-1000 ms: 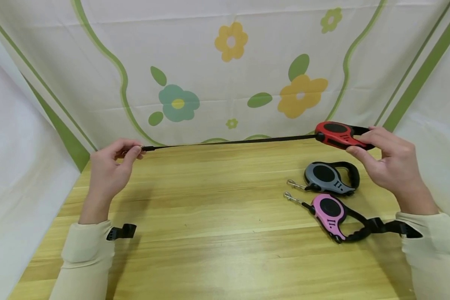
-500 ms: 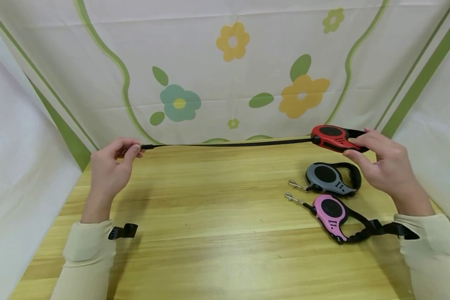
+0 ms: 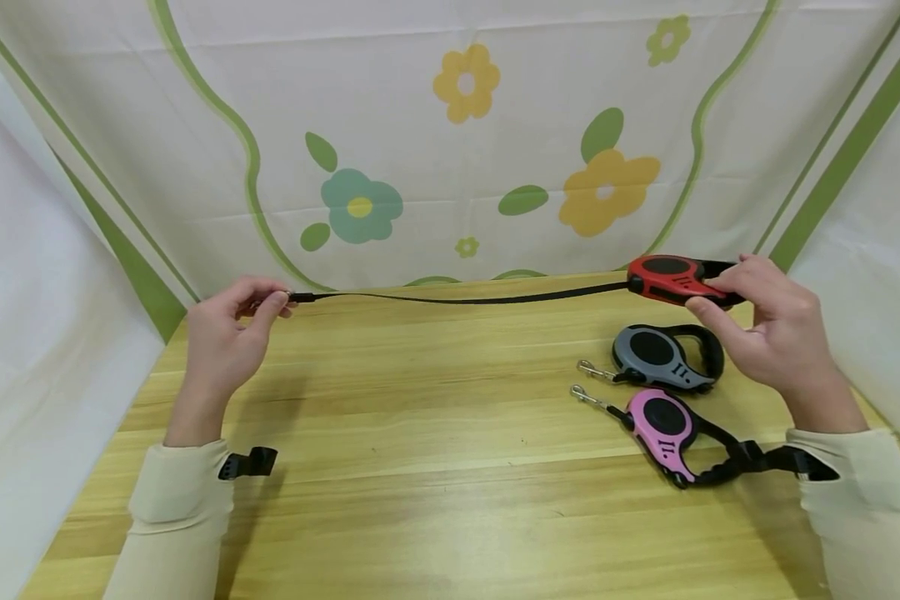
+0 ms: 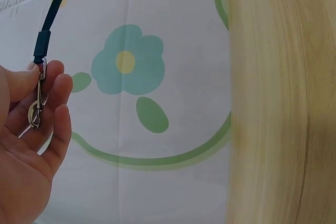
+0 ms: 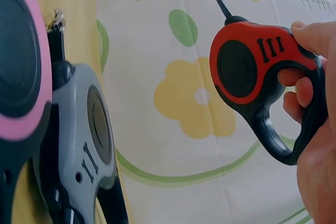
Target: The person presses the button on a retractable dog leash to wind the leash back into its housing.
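My right hand (image 3: pixel 776 321) grips the black handle of a red retractable dog leash (image 3: pixel 667 277), fingers through its loop in the right wrist view and thumb near the top. From its nozzle a black strap (image 3: pixel 480 300) runs leftward, sagging a little in the middle. At the far end my left hand (image 3: pixel 228 337) pinches the metal snap hook (image 4: pixel 37 100) between thumb and fingers, just below the black sleeve (image 4: pixel 42 44). Both hands are raised above the wooden table.
A grey retractable leash (image 3: pixel 648 346) and a pink one (image 3: pixel 658 421) lie at the right of the wooden table (image 3: pixel 420 467), clips pointing left. A white cloth with printed flowers (image 3: pixel 461 167) stands behind the table's back edge. The pink leash's handle lies close to the right wrist strap (image 3: pixel 787 457).
The strap went from taut to slightly slack. The red leash has come down a little. My left hand has shifted slightly right, still pinching the hook.
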### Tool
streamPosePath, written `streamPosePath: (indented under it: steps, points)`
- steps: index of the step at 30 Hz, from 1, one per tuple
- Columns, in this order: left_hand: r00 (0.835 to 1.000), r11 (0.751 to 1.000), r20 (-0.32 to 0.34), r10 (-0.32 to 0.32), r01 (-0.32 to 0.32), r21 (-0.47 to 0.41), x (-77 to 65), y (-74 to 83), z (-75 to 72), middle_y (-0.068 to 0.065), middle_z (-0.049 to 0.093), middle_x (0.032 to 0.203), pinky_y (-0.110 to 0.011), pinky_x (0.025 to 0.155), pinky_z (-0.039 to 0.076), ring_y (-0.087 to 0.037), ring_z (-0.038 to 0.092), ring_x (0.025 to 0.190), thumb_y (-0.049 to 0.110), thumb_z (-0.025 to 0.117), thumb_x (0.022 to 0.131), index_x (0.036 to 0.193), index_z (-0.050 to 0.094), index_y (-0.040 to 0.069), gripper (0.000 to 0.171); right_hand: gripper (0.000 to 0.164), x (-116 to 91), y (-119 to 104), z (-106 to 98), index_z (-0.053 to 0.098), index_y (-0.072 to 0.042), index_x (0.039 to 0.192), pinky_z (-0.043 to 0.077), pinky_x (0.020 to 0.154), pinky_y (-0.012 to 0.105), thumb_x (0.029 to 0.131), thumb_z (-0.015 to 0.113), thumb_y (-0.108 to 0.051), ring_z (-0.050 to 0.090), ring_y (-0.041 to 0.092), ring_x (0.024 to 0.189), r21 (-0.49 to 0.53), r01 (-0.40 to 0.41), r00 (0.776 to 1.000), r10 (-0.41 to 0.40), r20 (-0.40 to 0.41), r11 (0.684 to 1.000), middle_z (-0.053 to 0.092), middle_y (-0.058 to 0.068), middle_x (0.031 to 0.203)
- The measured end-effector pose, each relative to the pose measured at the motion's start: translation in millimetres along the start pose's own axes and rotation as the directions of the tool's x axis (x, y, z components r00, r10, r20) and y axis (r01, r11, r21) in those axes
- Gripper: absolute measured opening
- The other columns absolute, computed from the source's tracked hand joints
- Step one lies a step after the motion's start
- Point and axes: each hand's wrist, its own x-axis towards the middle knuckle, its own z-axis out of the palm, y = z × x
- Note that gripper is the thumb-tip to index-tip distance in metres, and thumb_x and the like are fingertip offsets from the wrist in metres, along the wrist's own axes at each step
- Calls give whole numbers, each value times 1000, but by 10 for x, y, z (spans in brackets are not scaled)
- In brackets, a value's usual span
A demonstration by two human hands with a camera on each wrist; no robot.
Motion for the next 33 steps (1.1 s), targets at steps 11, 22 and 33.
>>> streamPosePath:
  steps: [11, 22, 33]
  points:
    - [991, 990, 34, 133, -134, 33, 26, 55, 103, -14, 79, 85, -8, 57, 42, 13, 61, 75, 2, 72, 100, 99, 79, 2, 7, 78, 38, -67, 109, 71, 13, 85, 38, 126, 27, 97, 68, -64, 52, -15, 101, -8, 33, 999, -32, 25, 999, 63, 26, 79]
    - [992, 992, 57, 117, -119, 41, 6, 51, 122, -14, 78, 85, -9, 55, 42, 9, 62, 75, 3, 72, 100, 100, 79, 3, 7, 79, -21, -7, 131, 74, 13, 89, 38, 126, 28, 97, 66, -65, 52, -13, 107, -67, 49, 998, -47, 34, 997, 67, 28, 83]
    - [988, 990, 81, 133, -135, 31, 17, 60, 173, -10, 78, 84, -8, 61, 46, 3, 64, 74, 3, 73, 99, 99, 78, 2, 5, 77, -44, -9, 162, 74, 13, 91, 38, 127, 28, 100, 65, -63, 57, 29, 93, -86, 78, 996, -73, 56, 993, 69, 28, 84]
